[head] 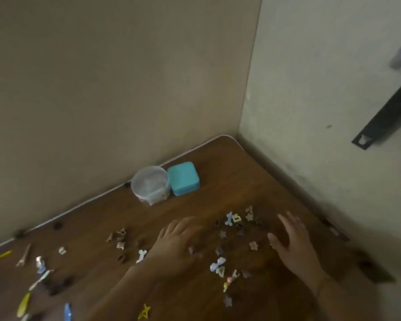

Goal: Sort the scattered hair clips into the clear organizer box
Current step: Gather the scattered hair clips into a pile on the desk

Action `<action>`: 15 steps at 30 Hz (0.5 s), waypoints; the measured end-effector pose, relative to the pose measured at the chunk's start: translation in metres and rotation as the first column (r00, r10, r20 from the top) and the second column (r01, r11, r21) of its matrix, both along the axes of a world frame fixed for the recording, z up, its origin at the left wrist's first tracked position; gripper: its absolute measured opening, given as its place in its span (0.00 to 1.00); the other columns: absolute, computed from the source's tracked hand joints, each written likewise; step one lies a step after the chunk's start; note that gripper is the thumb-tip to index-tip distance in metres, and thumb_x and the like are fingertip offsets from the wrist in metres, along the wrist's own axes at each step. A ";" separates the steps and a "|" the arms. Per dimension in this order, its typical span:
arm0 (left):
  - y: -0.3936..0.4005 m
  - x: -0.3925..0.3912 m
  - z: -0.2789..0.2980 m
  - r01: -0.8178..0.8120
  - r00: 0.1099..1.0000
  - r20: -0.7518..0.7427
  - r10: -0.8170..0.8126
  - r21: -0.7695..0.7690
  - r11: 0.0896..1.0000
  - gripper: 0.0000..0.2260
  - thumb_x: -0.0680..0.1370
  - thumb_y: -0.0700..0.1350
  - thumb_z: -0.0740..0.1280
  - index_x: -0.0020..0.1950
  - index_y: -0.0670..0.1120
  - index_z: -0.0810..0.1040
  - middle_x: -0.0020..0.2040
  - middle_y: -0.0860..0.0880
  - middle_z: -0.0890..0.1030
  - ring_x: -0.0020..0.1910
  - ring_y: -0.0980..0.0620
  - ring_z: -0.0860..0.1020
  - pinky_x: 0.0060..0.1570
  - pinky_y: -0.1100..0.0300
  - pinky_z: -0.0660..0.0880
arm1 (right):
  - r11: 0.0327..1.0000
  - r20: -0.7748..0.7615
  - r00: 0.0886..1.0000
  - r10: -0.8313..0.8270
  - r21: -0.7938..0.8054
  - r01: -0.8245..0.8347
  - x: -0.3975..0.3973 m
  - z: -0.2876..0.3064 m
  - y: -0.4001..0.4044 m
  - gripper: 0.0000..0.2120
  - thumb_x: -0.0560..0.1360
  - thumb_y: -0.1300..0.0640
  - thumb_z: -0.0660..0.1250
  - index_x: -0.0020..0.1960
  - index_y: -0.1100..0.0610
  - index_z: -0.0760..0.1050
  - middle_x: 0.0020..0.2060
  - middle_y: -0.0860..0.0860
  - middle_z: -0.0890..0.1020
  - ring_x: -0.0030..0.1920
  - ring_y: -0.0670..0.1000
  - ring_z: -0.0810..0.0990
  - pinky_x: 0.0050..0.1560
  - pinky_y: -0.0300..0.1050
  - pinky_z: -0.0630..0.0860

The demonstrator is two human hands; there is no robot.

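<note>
Left hand (178, 237) lies flat, fingers extended, grasping nothing, over the brown wooden table (229, 177). Right hand (292, 242) is likewise released, fingers spread, above the tabletop. Small multicoloured plastic hair clips (232, 218) lie scattered between and around both hands. The clear round lidded plastic container (149, 184) stands at the table's far edge, touching a turquoise square case (183, 178).

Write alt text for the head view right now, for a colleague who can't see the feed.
Two open hands, left hand and right hand, hover flat over small hair clips scattered across a brown wooden table set in a wall corner. Near the back edge stand a clear round container and, touching its right side, a closed teal box. Longer clips lie at the lower left.
</note>
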State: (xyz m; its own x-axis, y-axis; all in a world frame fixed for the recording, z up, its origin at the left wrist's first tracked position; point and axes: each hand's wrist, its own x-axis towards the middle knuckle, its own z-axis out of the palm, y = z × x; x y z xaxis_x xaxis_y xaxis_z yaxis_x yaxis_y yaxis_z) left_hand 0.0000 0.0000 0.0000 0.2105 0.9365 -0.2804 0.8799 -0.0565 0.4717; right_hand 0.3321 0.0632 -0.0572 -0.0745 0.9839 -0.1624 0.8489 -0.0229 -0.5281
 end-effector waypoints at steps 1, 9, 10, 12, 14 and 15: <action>0.004 0.007 -0.007 0.005 1.000 -0.005 -0.005 -0.018 1.000 0.31 0.74 0.65 0.62 0.76 0.64 0.59 0.79 0.60 0.52 0.78 0.53 0.51 0.75 0.50 0.53 | 0.999 0.013 0.999 0.037 -0.015 -0.037 -0.001 -0.007 0.003 0.41 0.72 0.25 0.46 0.78 0.46 0.55 0.79 0.47 0.53 0.78 0.50 0.46 0.75 0.55 0.53; 0.022 0.040 -0.058 0.105 0.980 -0.175 -0.098 0.033 0.994 0.37 0.76 0.69 0.55 0.79 0.61 0.42 0.78 0.59 0.33 0.77 0.53 0.32 0.76 0.44 0.37 | 0.952 0.175 0.946 0.272 0.092 -0.291 -0.028 -0.042 0.037 0.34 0.77 0.31 0.42 0.78 0.44 0.48 0.79 0.46 0.48 0.78 0.50 0.41 0.77 0.58 0.45; 0.025 0.042 -0.061 0.105 0.980 -0.172 -0.098 0.037 0.994 0.36 0.77 0.68 0.55 0.79 0.61 0.41 0.78 0.59 0.32 0.77 0.54 0.31 0.76 0.43 0.37 | 0.942 0.182 0.937 0.298 0.102 -0.319 -0.033 -0.043 0.042 0.33 0.77 0.31 0.43 0.78 0.44 0.48 0.79 0.46 0.48 0.79 0.50 0.41 0.77 0.59 0.46; 0.028 0.041 -0.064 0.049 0.991 -0.126 -0.038 0.082 0.995 0.34 0.78 0.66 0.55 0.79 0.62 0.42 0.77 0.61 0.33 0.77 0.56 0.31 0.75 0.45 0.35 | 0.913 0.173 0.912 0.371 0.111 -0.393 -0.042 -0.042 0.051 0.33 0.78 0.32 0.45 0.78 0.45 0.50 0.79 0.47 0.48 0.79 0.50 0.41 0.77 0.59 0.47; 0.027 0.032 -0.064 -0.019 0.996 -0.084 0.028 0.109 0.994 0.32 0.77 0.67 0.53 0.79 0.62 0.45 0.78 0.62 0.36 0.77 0.57 0.33 0.74 0.48 0.34 | 0.872 0.122 0.880 0.458 0.131 -0.472 -0.052 -0.039 0.053 0.32 0.78 0.34 0.50 0.78 0.46 0.56 0.79 0.47 0.50 0.79 0.49 0.42 0.77 0.58 0.50; 0.026 0.026 -0.065 -0.032 0.997 -0.072 0.040 0.115 0.993 0.32 0.77 0.67 0.52 0.79 0.62 0.47 0.78 0.62 0.38 0.77 0.58 0.34 0.74 0.49 0.35 | 0.852 0.095 0.863 0.497 0.137 -0.505 -0.058 -0.038 0.050 0.31 0.78 0.34 0.52 0.77 0.47 0.59 0.79 0.47 0.51 0.79 0.49 0.42 0.76 0.58 0.52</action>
